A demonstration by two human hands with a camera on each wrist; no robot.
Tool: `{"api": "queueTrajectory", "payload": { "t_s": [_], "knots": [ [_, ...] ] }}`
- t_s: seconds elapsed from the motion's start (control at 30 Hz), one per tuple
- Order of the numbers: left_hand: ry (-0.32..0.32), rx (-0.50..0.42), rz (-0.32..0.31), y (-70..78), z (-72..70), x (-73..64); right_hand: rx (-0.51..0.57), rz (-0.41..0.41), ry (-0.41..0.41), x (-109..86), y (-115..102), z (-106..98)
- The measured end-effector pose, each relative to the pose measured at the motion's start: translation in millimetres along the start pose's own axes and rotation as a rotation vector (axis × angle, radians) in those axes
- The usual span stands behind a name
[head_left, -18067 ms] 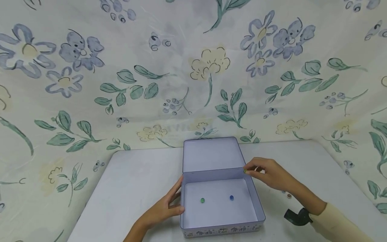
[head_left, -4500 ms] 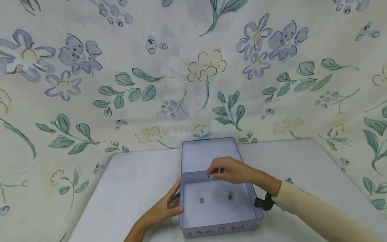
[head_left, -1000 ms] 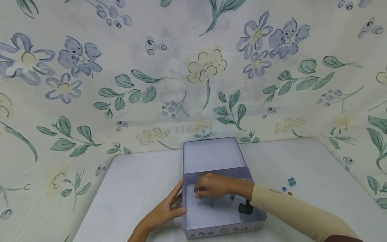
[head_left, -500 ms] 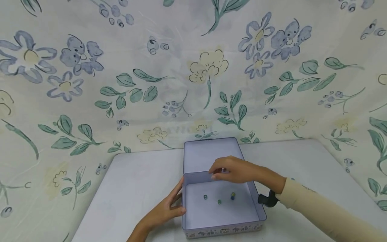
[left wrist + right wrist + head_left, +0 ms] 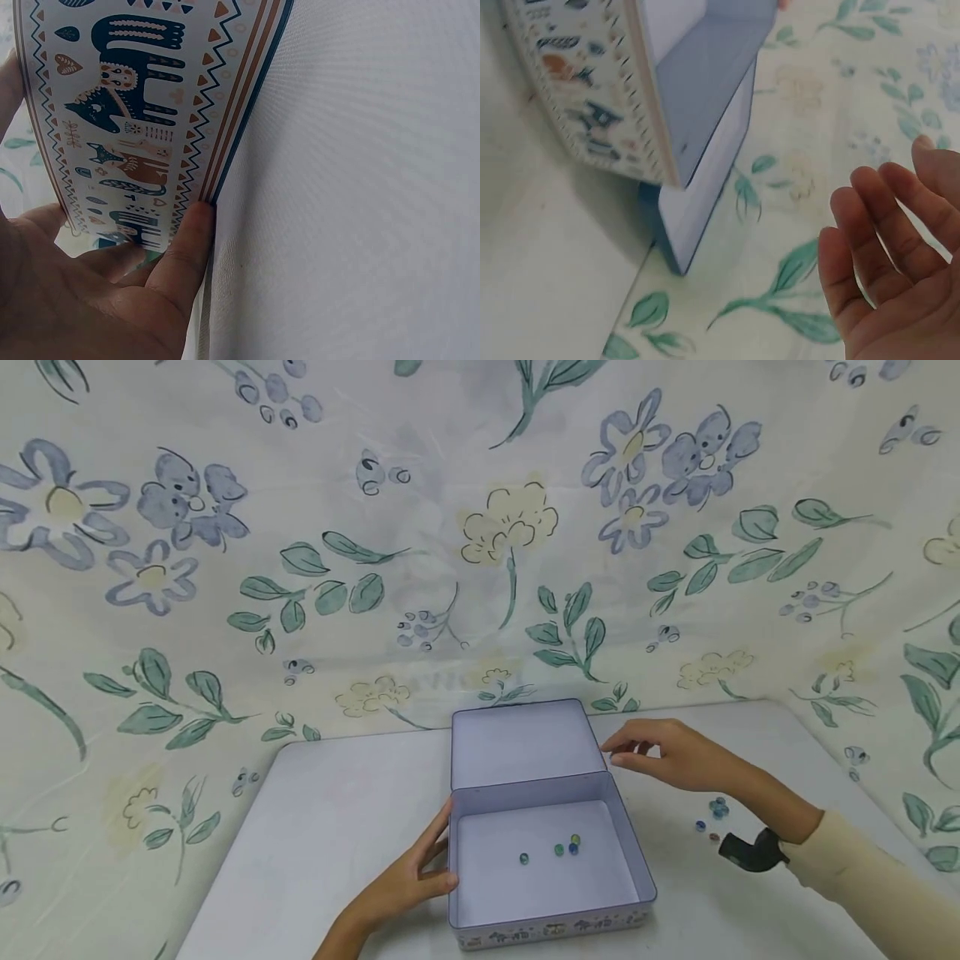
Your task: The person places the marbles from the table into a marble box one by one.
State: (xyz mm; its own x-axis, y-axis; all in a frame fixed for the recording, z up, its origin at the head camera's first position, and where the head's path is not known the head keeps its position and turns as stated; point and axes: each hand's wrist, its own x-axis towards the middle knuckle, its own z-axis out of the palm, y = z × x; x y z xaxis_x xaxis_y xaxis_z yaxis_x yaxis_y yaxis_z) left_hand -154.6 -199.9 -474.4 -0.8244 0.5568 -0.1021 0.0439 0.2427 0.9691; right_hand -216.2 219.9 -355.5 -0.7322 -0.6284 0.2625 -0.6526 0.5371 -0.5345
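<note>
A tin box [image 5: 551,931] with animal patterns on its outer walls stands on the table, its hinged lid [image 5: 525,743] tipped back. Several small glass marbles lie on its floor: a clear greenish one [image 5: 523,858] stands apart, while a green one [image 5: 558,850], a yellow-green one [image 5: 575,839] and a blue one [image 5: 573,849] cluster to its right. My left hand [image 5: 408,881] rests spread along the box's left wall; the left wrist view shows its fingertips [image 5: 196,217] on the patterned side. Beside the lid, above the table, my right hand [image 5: 675,756] hangs with loosely bent fingers, holding nothing.
On the table right of the box lie a tight cluster of bluish marbles [image 5: 718,807], a single blue marble [image 5: 700,826] and a brown marble [image 5: 714,837], close to my right wrist. A floral cloth [image 5: 420,527] rises behind the white table [image 5: 337,802].
My right hand has drawn back from over the box to the right of the lid. The marbles inside shifted, and there are more than 18 seconds ago. My left hand stays put.
</note>
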Motion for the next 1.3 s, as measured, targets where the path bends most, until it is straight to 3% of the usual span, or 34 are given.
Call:
{"api": "queueTrajectory", "payload": {
  "t_s": [0.37,0.63,1.03,1.3],
  "knots": [
    [-0.014,0.036,0.019,0.4,-2.4,0.4,-0.072,0.130,0.102,-43.0,29.8,-15.4],
    [0.008,0.033,0.015,3.7,-5.9,2.2,-0.050,0.202,0.148,-71.5,47.6,-14.4],
    [-0.002,0.013,0.012,-0.4,-4.7,-1.3,-0.018,0.271,0.137,-97.7,68.8,24.0],
    [-0.012,0.027,0.028,-4.2,-3.3,-2.2,0.048,0.426,0.091,-116.4,77.5,43.4]
  ]
}}
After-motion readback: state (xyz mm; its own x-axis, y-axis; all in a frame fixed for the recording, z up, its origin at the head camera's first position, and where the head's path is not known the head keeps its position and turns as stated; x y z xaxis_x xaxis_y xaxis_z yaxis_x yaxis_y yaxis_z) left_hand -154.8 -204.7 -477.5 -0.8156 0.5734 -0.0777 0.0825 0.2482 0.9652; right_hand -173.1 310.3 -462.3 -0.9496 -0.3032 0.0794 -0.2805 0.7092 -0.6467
